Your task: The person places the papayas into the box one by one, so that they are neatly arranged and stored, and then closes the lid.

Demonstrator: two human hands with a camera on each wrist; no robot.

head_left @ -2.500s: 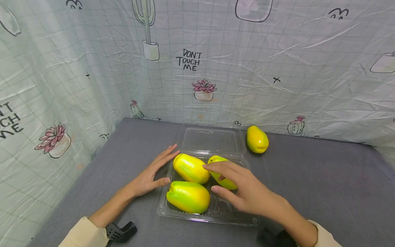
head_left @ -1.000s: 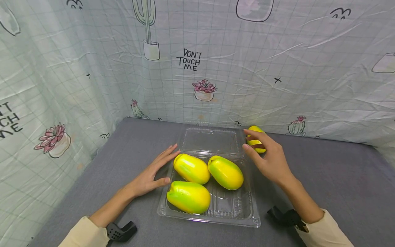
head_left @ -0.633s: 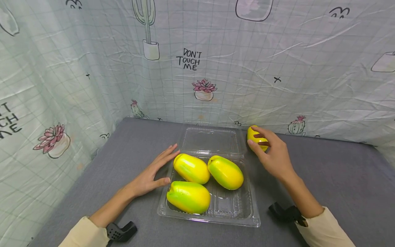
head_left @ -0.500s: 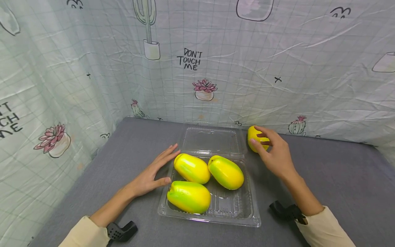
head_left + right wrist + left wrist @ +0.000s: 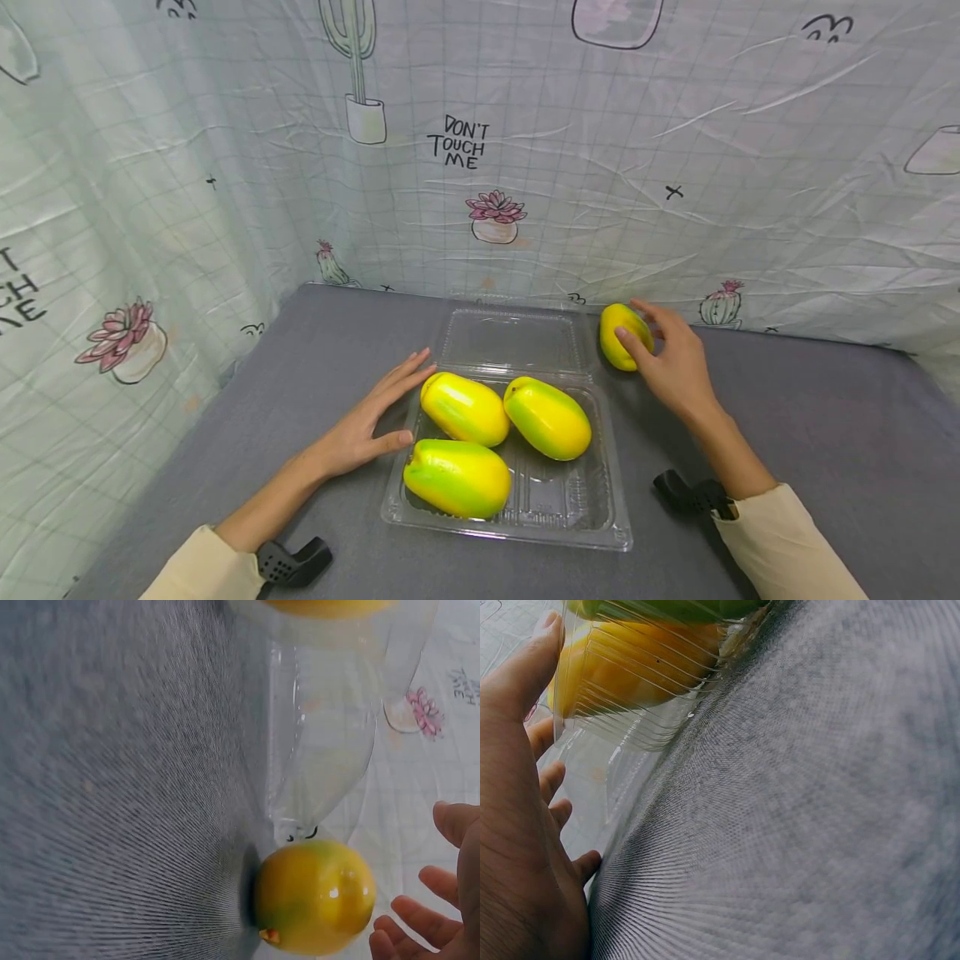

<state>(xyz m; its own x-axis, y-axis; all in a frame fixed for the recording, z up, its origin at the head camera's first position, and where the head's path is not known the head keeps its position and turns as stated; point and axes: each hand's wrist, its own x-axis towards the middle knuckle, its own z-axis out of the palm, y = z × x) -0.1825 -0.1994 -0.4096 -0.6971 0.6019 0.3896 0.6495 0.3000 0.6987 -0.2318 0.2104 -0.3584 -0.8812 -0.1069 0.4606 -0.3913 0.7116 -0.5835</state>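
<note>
A clear plastic clamshell box (image 5: 611, 500) lies open with three yellow-green mangoes, two side by side at the back, including the back right mango (image 5: 547, 418), and the front left mango (image 5: 457, 479). My left hand (image 5: 367, 429) has its fingers spread straight along the box's left side, thumb at the rim; the left wrist view shows this hand (image 5: 517, 795) beside the clear wall. A loose mango (image 5: 618, 333) lies on the table behind the box to the right. My right hand (image 5: 675, 362) hovers over its right side, and in the right wrist view its relaxed fingers are apart from that mango (image 5: 315, 896).
The box's clear lid (image 5: 513, 340) is folded back flat toward the wall. A grey cloth (image 5: 787, 417) covers the table. Behind stands a white printed curtain (image 5: 585, 167). Black wrist devices (image 5: 296, 562) are strapped at both cuffs.
My right hand has moved from over the box to the loose mango at the back right, then shifted slightly right. That mango has turned, showing a greener side. The left hand has stayed still.
</note>
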